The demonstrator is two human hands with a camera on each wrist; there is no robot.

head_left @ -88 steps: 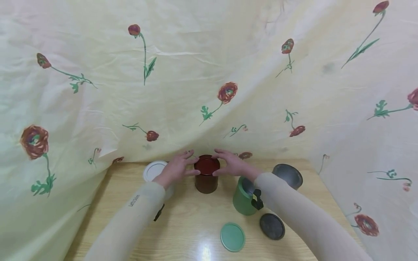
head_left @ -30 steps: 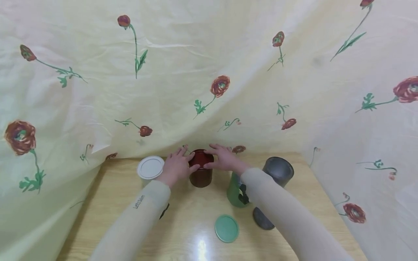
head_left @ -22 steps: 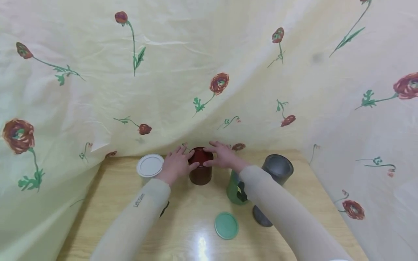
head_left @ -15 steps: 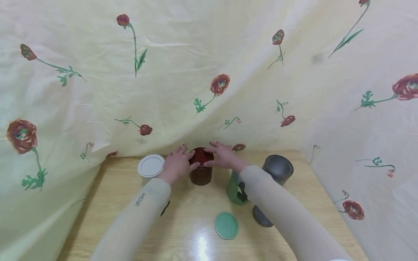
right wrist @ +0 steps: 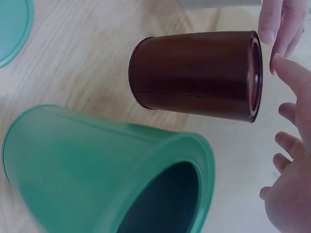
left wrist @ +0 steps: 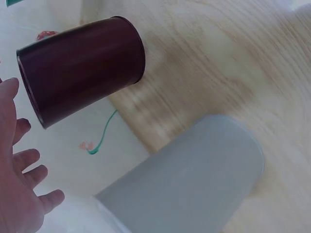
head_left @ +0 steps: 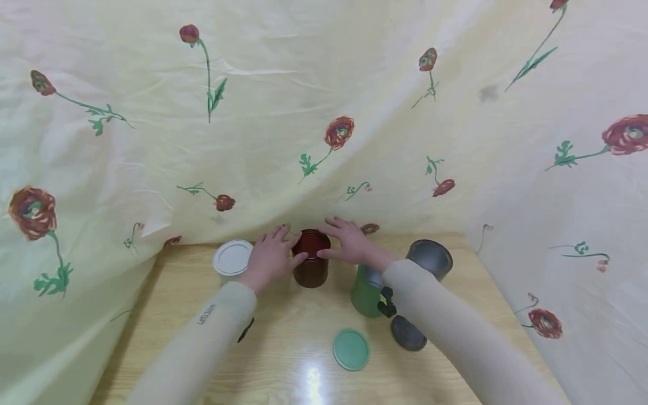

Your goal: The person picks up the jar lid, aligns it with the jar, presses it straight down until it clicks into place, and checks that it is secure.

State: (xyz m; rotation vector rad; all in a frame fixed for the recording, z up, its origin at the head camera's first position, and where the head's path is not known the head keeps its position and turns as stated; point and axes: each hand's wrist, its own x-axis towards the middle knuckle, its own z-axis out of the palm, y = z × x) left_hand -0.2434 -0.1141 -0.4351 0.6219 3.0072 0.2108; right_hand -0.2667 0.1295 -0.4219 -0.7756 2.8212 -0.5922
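To the right of the red can (head_left: 311, 274), the right arm (head_left: 455, 332) hides parts of the green can (head_left: 364, 295), the black can (head_left: 430, 259) and the black lid (head_left: 407, 333). To its left, the left hand (head_left: 268, 257) covers part of the white can (head_left: 233, 257). Beyond the red can's top, the right hand (right wrist: 296, 170) runs off the right wrist view's edge.

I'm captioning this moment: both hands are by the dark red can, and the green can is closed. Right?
Not quite: the green can is open, as the right wrist view shows. The left hand and right hand are indeed by the dark red can.
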